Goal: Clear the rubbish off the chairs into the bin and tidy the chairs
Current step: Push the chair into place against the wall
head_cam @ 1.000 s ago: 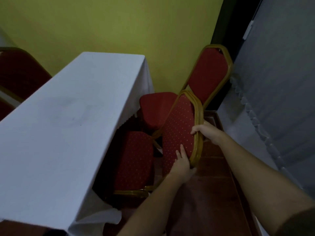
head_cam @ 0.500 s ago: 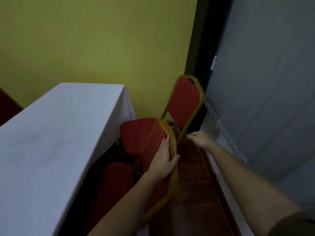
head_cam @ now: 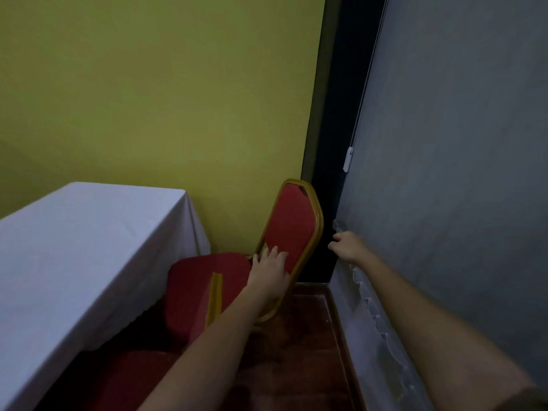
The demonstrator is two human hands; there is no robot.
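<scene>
Two red padded chairs with gold frames stand between the table and the curtain. The far chair (head_cam: 293, 223) is in the corner, its seat turned toward the table. My left hand (head_cam: 268, 269) lies with straight fingers on the lower part of its backrest, by the left frame bar. Of the near chair I see only the gold top edge of the backrest (head_cam: 215, 295) and part of the seat (head_cam: 127, 378) under my left forearm. My right hand (head_cam: 347, 247) hovers beside the curtain edge with loosely curled fingers that hold nothing I can see. No rubbish or bin is in view.
A table under a white cloth (head_cam: 89, 247) fills the left side, its edge overhanging the chair seats. A grey curtain (head_cam: 444, 173) with a lace hem hangs on the right. Between them runs a narrow strip of dark wooden floor (head_cam: 299, 345). Behind is a yellow wall.
My left hand has left the near chair's backrest and moved forward onto the far chair's backrest. My right hand has let go of the near chair and drifted toward the curtain. My view has tilted up.
</scene>
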